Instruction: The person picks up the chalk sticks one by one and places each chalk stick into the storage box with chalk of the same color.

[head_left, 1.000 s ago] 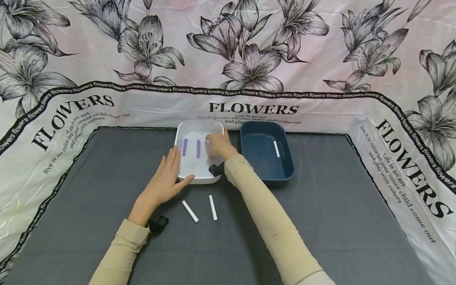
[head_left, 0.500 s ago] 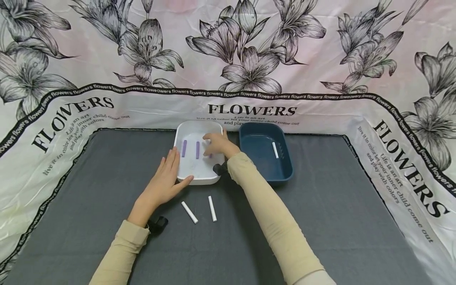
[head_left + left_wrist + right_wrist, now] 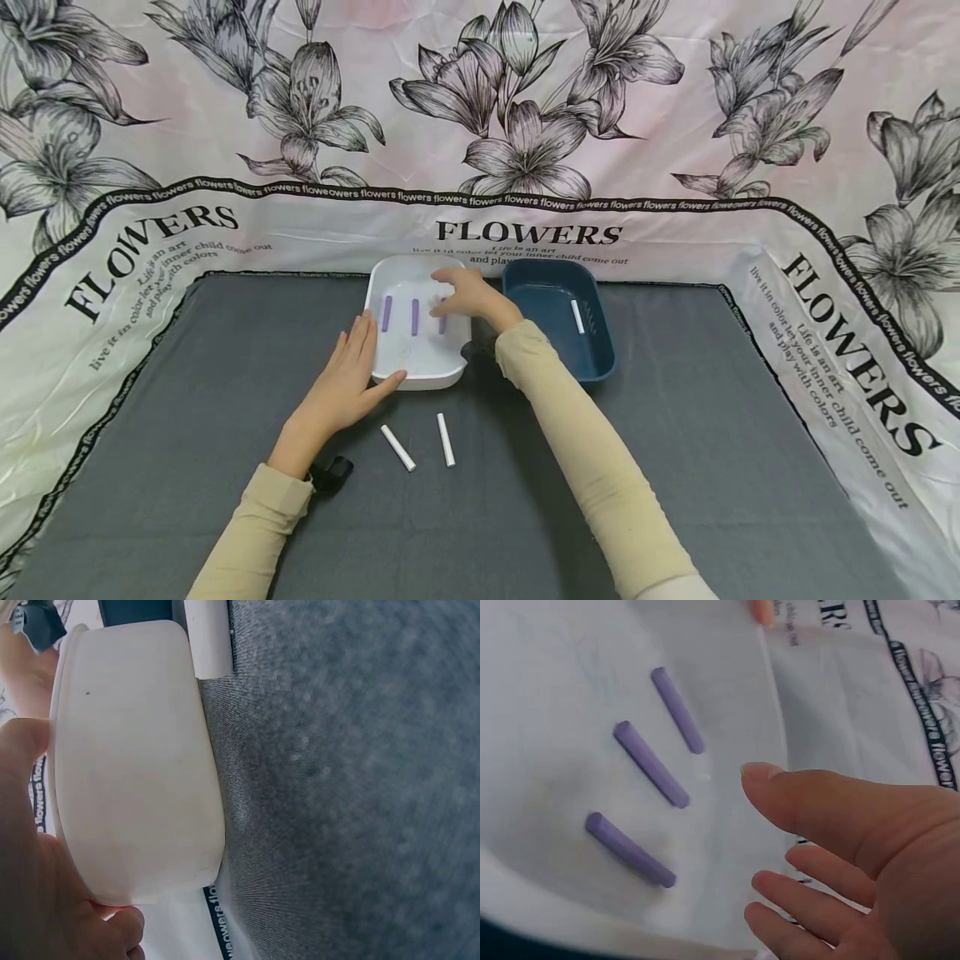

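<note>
Three purple chalk sticks lie side by side, apart from one another, in the white tray. My right hand hovers above the right part of that tray, its fingers apart and nothing between them. In the right wrist view its thumb and fingers stand clear of the purple sticks. My left hand rests against the tray's near left corner, fingers along the side wall and thumb at the front rim. The left wrist view shows the tray's front wall beside that thumb.
A dark blue tray stands just right of the white one, holding one white chalk stick. Two more white sticks, a slanted one and a straighter one, lie on the grey cloth nearer me. Flower-printed cloth borders it.
My right hand has let go of the third purple chalk stick in the white tray and drawn up and back to the right. The left hand keeps its place.
</note>
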A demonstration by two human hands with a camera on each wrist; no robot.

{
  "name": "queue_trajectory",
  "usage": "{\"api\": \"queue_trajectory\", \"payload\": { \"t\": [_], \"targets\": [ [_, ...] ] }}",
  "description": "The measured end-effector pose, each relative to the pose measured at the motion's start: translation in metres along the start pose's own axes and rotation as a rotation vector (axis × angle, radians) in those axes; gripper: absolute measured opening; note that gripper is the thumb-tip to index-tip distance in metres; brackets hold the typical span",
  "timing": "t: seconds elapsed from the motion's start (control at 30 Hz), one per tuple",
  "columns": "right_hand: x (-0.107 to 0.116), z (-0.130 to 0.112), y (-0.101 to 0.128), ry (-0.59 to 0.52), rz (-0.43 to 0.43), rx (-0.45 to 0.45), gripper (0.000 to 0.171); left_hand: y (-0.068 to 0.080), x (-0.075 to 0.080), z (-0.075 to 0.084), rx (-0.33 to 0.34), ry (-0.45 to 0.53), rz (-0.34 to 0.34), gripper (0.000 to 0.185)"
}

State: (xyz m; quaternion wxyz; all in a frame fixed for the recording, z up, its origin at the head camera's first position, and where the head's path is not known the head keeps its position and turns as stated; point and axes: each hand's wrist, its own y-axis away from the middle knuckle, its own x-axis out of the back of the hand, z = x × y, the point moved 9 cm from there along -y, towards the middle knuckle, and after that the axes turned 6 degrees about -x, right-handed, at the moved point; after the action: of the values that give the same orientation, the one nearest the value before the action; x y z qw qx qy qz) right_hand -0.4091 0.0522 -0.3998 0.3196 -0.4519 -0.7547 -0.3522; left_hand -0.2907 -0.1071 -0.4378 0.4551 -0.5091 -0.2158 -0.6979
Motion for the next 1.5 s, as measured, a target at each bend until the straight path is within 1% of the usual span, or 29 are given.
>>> {"api": "queue_trajectory", "payload": {
  "t": [0.13, 0.3, 0.67, 0.87, 1.07, 1.17, 1.23, 1.4, 1.5],
  "targets": [
    [0.009, -0.002, 0.01, -0.015, 0.032, 0.028, 0.066, 0.0, -0.001, 0.0, 0.002, 0.001, -0.002, 0.099],
    [0.023, -0.006, 0.029, -0.035, 0.109, 0.053, 0.062, 0.0, 0.0, 0.0, 0.004, -0.002, -0.002, 0.099],
    [0.053, -0.003, 0.077, -0.157, 0.317, 0.15, 0.052, 0.002, 0.001, -0.001, 0.008, -0.002, -0.005, 0.099],
    [0.067, -0.001, 0.109, -0.159, 0.441, 0.232, 0.049, 0.001, 0.002, 0.0, -0.001, -0.006, 0.008, 0.099],
    [0.082, 0.006, 0.141, -0.147, 0.586, 0.297, 0.045, 0.001, 0.0, -0.002, 0.003, 0.003, 0.003, 0.1],
    [0.088, 0.009, 0.155, -0.152, 0.636, 0.333, 0.045, 0.001, -0.001, -0.002, 0.004, 0.0, 0.004, 0.099],
    [0.093, 0.015, 0.164, -0.151, 0.671, 0.342, 0.045, 0.002, -0.001, -0.002, 0.006, 0.001, 0.002, 0.099],
    [0.101, 0.034, 0.184, -0.142, 0.751, 0.336, 0.046, 0.002, -0.001, -0.002, 0.005, 0.006, 0.003, 0.1],
    [0.104, 0.048, 0.195, -0.137, 0.776, 0.312, 0.046, 0.001, -0.001, -0.002, 0.004, 0.008, 0.005, 0.1]
  ]
}}
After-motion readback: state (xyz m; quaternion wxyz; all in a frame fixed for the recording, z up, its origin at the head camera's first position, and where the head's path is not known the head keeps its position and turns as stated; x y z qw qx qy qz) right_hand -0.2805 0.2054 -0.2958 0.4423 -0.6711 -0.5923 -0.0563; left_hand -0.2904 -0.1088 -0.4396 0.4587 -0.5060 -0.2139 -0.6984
